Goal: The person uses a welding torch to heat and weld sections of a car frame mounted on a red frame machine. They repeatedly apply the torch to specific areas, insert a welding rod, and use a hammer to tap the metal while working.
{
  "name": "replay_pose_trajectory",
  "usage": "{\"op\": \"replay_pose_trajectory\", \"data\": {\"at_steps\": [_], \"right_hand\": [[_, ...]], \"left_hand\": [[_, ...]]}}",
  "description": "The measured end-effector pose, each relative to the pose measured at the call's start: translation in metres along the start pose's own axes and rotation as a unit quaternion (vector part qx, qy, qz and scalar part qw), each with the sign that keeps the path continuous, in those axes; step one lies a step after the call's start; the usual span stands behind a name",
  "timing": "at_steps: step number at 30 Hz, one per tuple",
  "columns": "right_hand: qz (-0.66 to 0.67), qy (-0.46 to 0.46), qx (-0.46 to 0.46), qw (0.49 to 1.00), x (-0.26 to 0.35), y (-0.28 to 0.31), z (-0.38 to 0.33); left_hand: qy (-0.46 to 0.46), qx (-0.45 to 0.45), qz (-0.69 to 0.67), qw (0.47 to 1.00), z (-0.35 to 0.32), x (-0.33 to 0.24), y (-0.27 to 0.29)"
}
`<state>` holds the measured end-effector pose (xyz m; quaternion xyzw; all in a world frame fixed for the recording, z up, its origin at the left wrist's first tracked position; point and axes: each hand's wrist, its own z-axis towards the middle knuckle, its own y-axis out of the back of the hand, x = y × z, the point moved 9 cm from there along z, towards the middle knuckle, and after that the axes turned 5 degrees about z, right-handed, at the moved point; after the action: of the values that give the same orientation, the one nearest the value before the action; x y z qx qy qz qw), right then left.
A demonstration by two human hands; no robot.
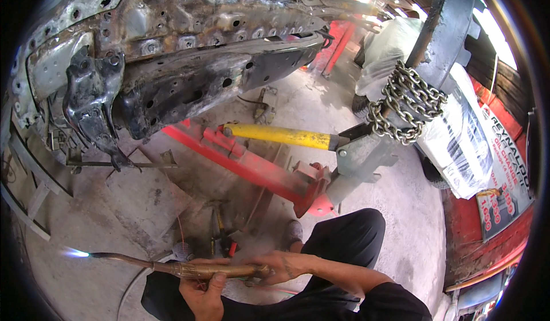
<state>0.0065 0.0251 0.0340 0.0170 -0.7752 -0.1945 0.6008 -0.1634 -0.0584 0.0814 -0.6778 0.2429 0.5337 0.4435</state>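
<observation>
A brass gas torch [189, 270] lies level across my lap. Its thin bent tube points left, and a small blue-white flame [76, 253] burns at the tip. My left hand [201, 299] is closed round the handle from below, thumb on top. At the rear end of the handle, by the valves and hoses, my right hand [283, 266] is closed; its fingertips are partly hidden. Beyond the flame stands a bare, rusty vehicle frame [189, 26], with a dark bracket [94, 100] hanging from its left part.
A red steel beam [246, 169] with a yellow cylinder [275, 134] crosses ahead. A chain [404, 106] wraps a grey post [444, 28]. Near my feet lie a hammer [217, 220] and other tools. Covered vehicles [452, 143] and a sign [504, 177] stand at the right.
</observation>
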Motion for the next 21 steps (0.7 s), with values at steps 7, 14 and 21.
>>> {"op": "replay_pose_trajectory", "data": {"at_steps": [7, 14, 21], "right_hand": [[-0.013, -0.028, 0.015, 0.999, -0.004, -0.007, 0.003], [0.005, 0.03, -0.024, 0.999, 0.005, 0.002, -0.002], [0.002, 0.05, -0.013, 0.999, 0.02, 0.011, -0.002]], "left_hand": [[-0.021, -0.016, 0.001, 1.0, -0.002, -0.006, 0.004], [-0.043, -0.001, -0.001, 0.999, -0.003, -0.004, -0.003], [-0.068, 0.021, 0.006, 0.997, 0.001, -0.001, -0.007]]}}
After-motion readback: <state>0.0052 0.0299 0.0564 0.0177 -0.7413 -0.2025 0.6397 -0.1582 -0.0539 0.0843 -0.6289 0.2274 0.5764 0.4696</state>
